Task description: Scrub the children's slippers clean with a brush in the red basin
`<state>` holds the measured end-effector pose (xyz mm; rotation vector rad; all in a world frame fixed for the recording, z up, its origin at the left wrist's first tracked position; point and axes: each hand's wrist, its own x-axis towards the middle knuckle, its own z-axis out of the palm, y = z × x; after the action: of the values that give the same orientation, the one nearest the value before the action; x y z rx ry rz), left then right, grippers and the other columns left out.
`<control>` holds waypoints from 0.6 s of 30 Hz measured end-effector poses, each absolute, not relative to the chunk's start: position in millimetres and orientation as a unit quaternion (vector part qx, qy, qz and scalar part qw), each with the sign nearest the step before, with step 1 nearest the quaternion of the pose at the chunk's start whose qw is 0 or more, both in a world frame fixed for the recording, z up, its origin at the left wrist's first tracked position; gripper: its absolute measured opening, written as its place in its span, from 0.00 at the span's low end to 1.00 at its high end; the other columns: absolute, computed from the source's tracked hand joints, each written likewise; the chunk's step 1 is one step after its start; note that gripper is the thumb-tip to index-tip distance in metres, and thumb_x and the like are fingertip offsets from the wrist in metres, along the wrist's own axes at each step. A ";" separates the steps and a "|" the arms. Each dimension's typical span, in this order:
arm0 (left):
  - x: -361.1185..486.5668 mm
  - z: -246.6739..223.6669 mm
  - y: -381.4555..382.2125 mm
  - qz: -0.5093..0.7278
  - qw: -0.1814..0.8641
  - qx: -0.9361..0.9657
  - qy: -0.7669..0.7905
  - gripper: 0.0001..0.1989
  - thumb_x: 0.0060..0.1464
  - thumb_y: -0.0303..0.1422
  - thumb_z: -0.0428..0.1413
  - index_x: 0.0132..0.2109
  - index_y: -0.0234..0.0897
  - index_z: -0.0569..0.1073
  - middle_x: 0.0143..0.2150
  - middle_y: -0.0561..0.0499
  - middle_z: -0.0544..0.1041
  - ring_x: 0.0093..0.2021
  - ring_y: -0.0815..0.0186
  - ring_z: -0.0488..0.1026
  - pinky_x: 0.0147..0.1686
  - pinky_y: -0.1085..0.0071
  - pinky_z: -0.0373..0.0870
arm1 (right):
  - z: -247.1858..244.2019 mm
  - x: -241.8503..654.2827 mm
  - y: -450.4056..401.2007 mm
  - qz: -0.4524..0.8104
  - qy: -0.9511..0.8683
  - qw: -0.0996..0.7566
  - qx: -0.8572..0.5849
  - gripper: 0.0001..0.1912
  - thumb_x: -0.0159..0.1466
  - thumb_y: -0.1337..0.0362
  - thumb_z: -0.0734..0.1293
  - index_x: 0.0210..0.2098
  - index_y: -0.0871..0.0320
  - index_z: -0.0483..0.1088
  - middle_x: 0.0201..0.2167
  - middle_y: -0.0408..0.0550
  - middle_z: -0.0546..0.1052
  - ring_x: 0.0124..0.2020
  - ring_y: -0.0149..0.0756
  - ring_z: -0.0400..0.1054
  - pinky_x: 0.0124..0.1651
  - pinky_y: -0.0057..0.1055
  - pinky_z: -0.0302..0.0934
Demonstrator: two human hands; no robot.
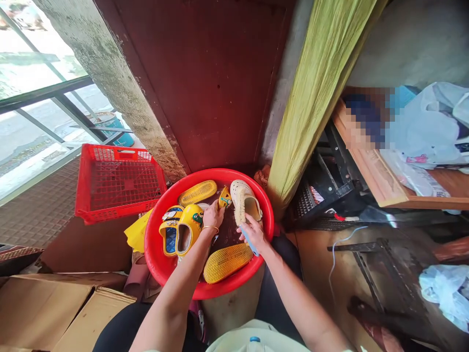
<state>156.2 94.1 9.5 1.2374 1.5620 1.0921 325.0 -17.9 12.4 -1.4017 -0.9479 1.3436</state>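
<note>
A red basin (149,244) of dark water holds several shoes. My left hand (212,217) is closed on a small yellow slipper (224,196) with a green decoration, mostly hidden by my fingers. In my right hand (256,235) is a scrub brush (249,240) with a blue handle; its pale bristles lie by the cream clog (240,189) at the basin's right side. Left of my left hand sit a yellow clog (188,227) and a yellow-and-blue slide (169,239). Two yellow slippers lie sole up, one sole (198,192) at the back and another sole (227,264) in front.
A red plastic crate (120,183) stands left of the basin, with cardboard boxes (44,308) nearer me. Behind is a dark red door (216,88). A yellow-green curtain (311,98) hangs at the right, beside a wooden table (399,195) bearing plastic bags (428,127).
</note>
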 end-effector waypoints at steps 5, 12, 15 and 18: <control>131.2 31.7 99.8 0.392 0.347 0.565 0.637 0.08 0.61 0.34 0.58 0.46 0.42 0.79 0.51 0.44 0.82 0.60 0.53 0.75 0.61 0.62 0.66 | 13.5 321.5 -17.3 0.539 -0.382 0.464 -0.590 0.40 0.63 0.46 0.67 0.69 0.56 0.61 0.30 0.44 0.80 0.20 0.29 0.70 0.19 0.21 0.58; 148.6 17.2 86.6 0.058 0.118 0.746 0.652 0.38 0.58 0.47 0.60 0.70 0.32 0.63 0.68 0.30 0.69 0.71 0.41 0.62 0.68 0.44 0.53 | 9.2 322.2 -32.5 0.530 -0.401 0.455 -0.592 0.37 0.64 0.46 0.66 0.68 0.55 0.62 0.32 0.45 0.80 0.21 0.29 0.71 0.20 0.21 0.58; 161.0 0.9 86.9 0.033 0.067 0.752 0.655 0.41 0.57 0.47 0.60 0.71 0.30 0.61 0.71 0.29 0.65 0.75 0.39 0.53 0.70 0.37 0.41 | 5.1 327.3 -34.8 0.533 -0.404 0.458 -0.587 0.37 0.64 0.46 0.67 0.68 0.55 0.62 0.32 0.45 0.80 0.21 0.29 0.71 0.20 0.21 0.58; 166.0 -9.6 95.0 0.037 0.033 0.753 0.656 0.43 0.56 0.43 0.61 0.72 0.26 0.60 0.71 0.28 0.63 0.75 0.39 0.49 0.71 0.37 0.33 | 0.8 328.7 -31.4 0.536 -0.403 0.457 -0.584 0.38 0.64 0.45 0.67 0.68 0.56 0.62 0.32 0.45 0.80 0.21 0.29 0.71 0.20 0.21 0.58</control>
<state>166.0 95.0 -9.6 2.3176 2.0185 0.1130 328.7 -31.4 0.8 -1.4401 -0.9933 1.3197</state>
